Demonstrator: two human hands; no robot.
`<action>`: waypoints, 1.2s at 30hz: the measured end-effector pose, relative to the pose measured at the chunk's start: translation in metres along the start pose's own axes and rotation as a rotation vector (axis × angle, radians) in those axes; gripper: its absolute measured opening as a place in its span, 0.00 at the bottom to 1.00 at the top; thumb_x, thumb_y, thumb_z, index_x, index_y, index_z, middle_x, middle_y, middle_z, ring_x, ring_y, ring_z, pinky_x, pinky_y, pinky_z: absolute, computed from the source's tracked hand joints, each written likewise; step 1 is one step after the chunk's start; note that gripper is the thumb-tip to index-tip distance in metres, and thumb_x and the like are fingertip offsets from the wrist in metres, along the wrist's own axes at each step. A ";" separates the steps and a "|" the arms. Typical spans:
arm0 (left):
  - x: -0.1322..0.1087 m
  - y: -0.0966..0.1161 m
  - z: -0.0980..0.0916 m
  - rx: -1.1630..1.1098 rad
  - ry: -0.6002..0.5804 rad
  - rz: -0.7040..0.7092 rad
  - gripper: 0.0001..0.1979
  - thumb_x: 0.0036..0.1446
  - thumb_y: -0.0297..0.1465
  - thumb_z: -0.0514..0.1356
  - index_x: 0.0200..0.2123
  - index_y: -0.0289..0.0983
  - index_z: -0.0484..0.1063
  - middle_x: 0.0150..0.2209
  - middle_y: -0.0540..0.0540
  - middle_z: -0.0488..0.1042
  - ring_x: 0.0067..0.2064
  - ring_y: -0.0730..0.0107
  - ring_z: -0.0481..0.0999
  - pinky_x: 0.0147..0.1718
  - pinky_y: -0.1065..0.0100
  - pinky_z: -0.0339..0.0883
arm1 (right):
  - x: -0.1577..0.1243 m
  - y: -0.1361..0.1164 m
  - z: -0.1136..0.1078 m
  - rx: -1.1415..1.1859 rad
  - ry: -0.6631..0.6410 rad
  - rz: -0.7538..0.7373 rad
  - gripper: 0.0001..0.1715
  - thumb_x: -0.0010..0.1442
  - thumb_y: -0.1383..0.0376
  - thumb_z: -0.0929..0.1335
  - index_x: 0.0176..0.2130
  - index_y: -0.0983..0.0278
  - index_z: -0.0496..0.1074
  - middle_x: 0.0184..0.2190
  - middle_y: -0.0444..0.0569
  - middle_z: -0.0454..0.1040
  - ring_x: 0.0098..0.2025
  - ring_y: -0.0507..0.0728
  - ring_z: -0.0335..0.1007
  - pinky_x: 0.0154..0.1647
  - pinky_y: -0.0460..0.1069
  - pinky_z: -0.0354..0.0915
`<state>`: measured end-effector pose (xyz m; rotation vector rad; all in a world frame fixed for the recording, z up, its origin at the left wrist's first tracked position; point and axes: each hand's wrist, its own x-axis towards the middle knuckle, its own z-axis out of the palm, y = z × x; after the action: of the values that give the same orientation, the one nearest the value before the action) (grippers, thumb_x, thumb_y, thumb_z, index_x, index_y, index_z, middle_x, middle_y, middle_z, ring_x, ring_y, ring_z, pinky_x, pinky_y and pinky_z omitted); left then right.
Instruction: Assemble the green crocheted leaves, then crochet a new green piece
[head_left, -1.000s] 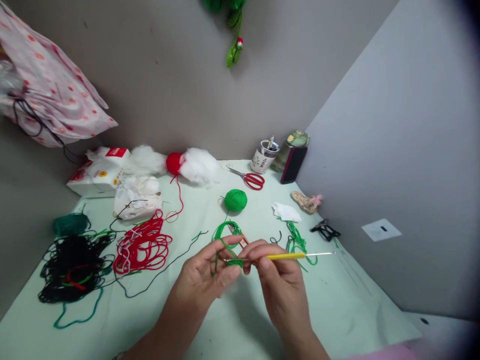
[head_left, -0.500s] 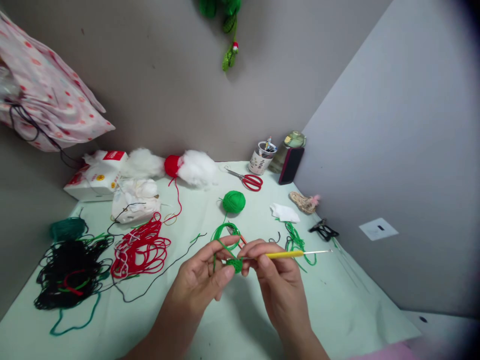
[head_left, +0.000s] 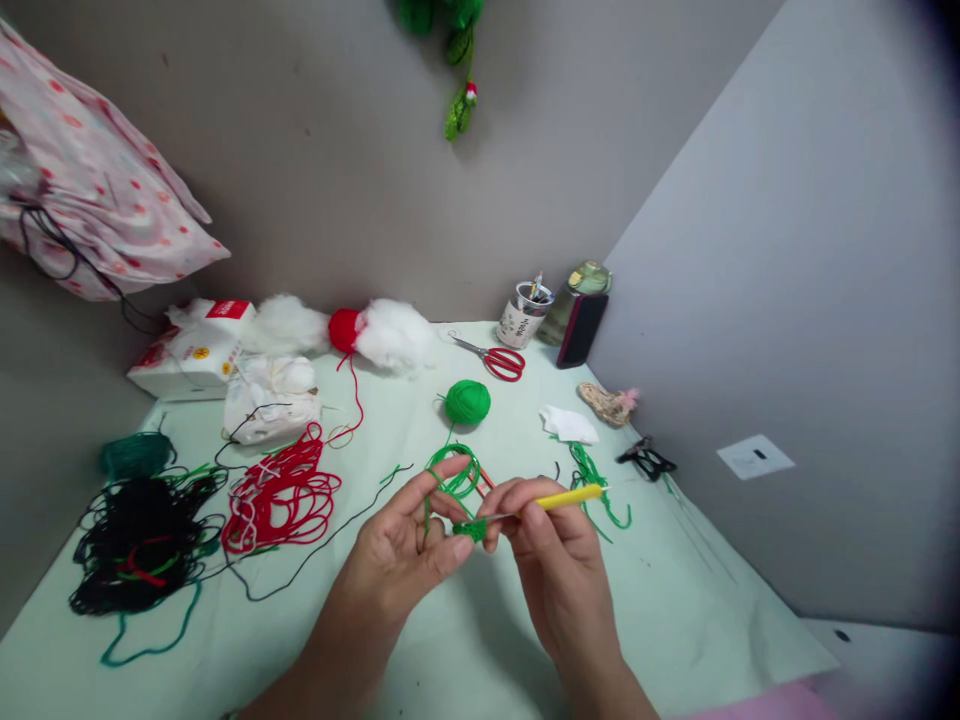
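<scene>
My left hand pinches a small green crochet piece between thumb and fingers, with green yarn running over its raised index finger. My right hand grips a crochet hook by its yellow handle. The hook's metal shaft reaches left to the green piece; its tip is too small to make out against the stitches. Loose loops of green yarn lie just beyond the fingers, and a strand leads back to a green yarn ball. An orange-red handled tool lies partly hidden behind the hands.
Red-handled scissors, a pen cup and a phone stand or lie at the back. Tangled red yarn and black yarn spread on the left. Green yarn scraps and a black clip are on the right.
The yellow handle has tilted, its outer end rising and turning away. My left index finger has lifted slightly, and the green piece has turned a little between the fingers.
</scene>
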<state>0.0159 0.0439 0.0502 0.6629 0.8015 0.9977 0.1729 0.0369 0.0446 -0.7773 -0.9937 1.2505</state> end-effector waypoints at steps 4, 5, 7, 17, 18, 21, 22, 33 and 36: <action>0.000 0.002 -0.002 0.035 0.027 -0.013 0.27 0.52 0.33 0.73 0.56 0.47 0.77 0.42 0.47 0.74 0.47 0.63 0.73 0.50 0.65 0.64 | 0.003 -0.003 -0.001 -0.013 -0.011 0.013 0.11 0.69 0.60 0.68 0.37 0.61 0.77 0.34 0.48 0.78 0.34 0.54 0.73 0.36 0.49 0.69; 0.000 0.002 -0.002 0.045 0.027 -0.014 0.26 0.52 0.33 0.73 0.56 0.47 0.77 0.42 0.47 0.75 0.48 0.62 0.73 0.49 0.65 0.65 | 0.003 -0.003 -0.002 -0.023 -0.016 0.010 0.11 0.69 0.60 0.67 0.37 0.61 0.77 0.34 0.49 0.78 0.34 0.54 0.73 0.36 0.49 0.69; 0.000 0.002 -0.004 0.063 0.020 -0.013 0.26 0.52 0.34 0.73 0.56 0.47 0.77 0.43 0.46 0.76 0.49 0.61 0.73 0.47 0.66 0.65 | 0.004 -0.003 -0.003 -0.044 -0.031 0.005 0.11 0.70 0.60 0.67 0.37 0.61 0.76 0.34 0.48 0.78 0.35 0.54 0.74 0.37 0.50 0.70; 0.002 0.000 -0.007 0.198 0.055 0.027 0.26 0.56 0.35 0.70 0.58 0.45 0.75 0.43 0.46 0.76 0.47 0.61 0.73 0.45 0.66 0.66 | -0.007 -0.008 -0.003 -0.362 -0.046 -0.160 0.13 0.73 0.64 0.63 0.42 0.59 0.76 0.38 0.48 0.79 0.38 0.54 0.76 0.45 0.51 0.70; 0.002 0.000 -0.007 0.200 0.053 0.026 0.25 0.56 0.36 0.70 0.58 0.45 0.75 0.43 0.45 0.76 0.47 0.61 0.73 0.46 0.66 0.66 | -0.007 -0.008 -0.003 -0.352 -0.045 -0.160 0.13 0.73 0.63 0.63 0.42 0.59 0.77 0.38 0.48 0.79 0.38 0.54 0.76 0.45 0.52 0.70; 0.001 0.001 -0.007 0.166 0.035 0.020 0.25 0.56 0.36 0.70 0.57 0.45 0.76 0.43 0.45 0.76 0.49 0.60 0.73 0.48 0.66 0.66 | -0.004 -0.006 -0.002 -0.188 -0.024 -0.077 0.12 0.72 0.61 0.64 0.40 0.60 0.77 0.37 0.48 0.80 0.35 0.54 0.77 0.41 0.52 0.72; 0.001 0.001 -0.007 0.152 0.027 0.015 0.25 0.56 0.36 0.70 0.57 0.45 0.75 0.43 0.45 0.76 0.48 0.61 0.73 0.48 0.66 0.66 | -0.002 -0.005 -0.001 -0.126 -0.011 -0.036 0.12 0.71 0.60 0.65 0.40 0.60 0.77 0.36 0.48 0.80 0.33 0.54 0.77 0.40 0.51 0.73; -0.001 0.001 -0.003 0.062 0.002 -0.001 0.36 0.57 0.34 0.69 0.67 0.44 0.64 0.39 0.47 0.75 0.37 0.67 0.73 0.50 0.62 0.65 | -0.001 0.005 -0.006 -0.100 -0.040 0.038 0.09 0.68 0.60 0.70 0.40 0.60 0.81 0.37 0.48 0.78 0.34 0.53 0.73 0.38 0.49 0.69; -0.001 0.000 -0.003 0.050 -0.007 0.003 0.34 0.57 0.34 0.69 0.66 0.45 0.66 0.39 0.48 0.74 0.36 0.68 0.72 0.49 0.63 0.66 | -0.002 0.006 -0.007 -0.114 -0.029 0.002 0.09 0.68 0.61 0.69 0.40 0.60 0.80 0.36 0.48 0.78 0.35 0.53 0.73 0.39 0.49 0.69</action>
<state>0.0134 0.0432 0.0487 0.7105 0.8217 0.9799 0.1767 0.0359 0.0363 -0.8507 -1.0957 1.2180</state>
